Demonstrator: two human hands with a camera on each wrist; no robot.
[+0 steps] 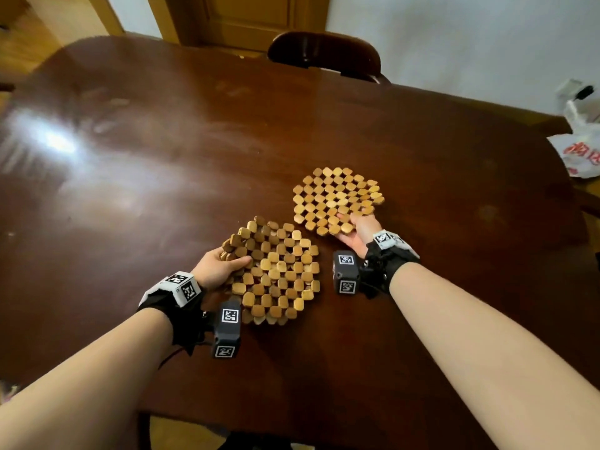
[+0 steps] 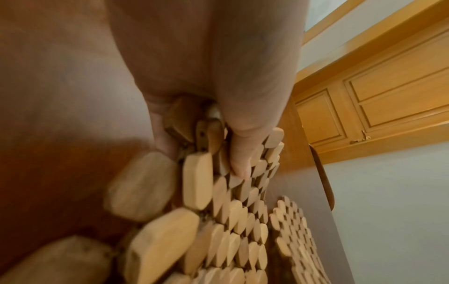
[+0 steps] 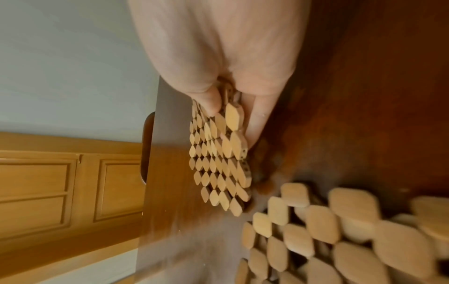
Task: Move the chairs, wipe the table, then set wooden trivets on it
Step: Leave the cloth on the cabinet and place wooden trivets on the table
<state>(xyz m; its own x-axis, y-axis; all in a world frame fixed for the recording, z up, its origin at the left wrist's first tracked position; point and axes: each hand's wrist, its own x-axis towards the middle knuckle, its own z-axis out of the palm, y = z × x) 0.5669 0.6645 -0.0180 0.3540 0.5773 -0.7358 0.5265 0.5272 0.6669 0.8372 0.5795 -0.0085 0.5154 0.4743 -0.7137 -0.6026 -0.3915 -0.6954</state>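
Note:
Two round trivets of small wooden blocks lie on the dark brown table (image 1: 162, 190). My left hand (image 1: 235, 258) grips the left edge of the nearer trivet (image 1: 279, 274), thumb on top; that edge is lifted and bunched, and a second layer of blocks shows beneath it. In the left wrist view the thumb presses on this trivet (image 2: 230, 221). My right hand (image 1: 352, 228) pinches the near edge of the farther trivet (image 1: 337, 198), thumb above and fingers below. The right wrist view shows the hand (image 3: 233, 107) holding that trivet (image 3: 218, 163), tilted up off the table.
A dark wooden chair (image 1: 324, 55) stands at the table's far side. White plastic bags (image 1: 581, 147) lie off the table's right edge. A wooden door (image 1: 246, 17) is behind. Bare tabletop spreads to the left and far side of the trivets.

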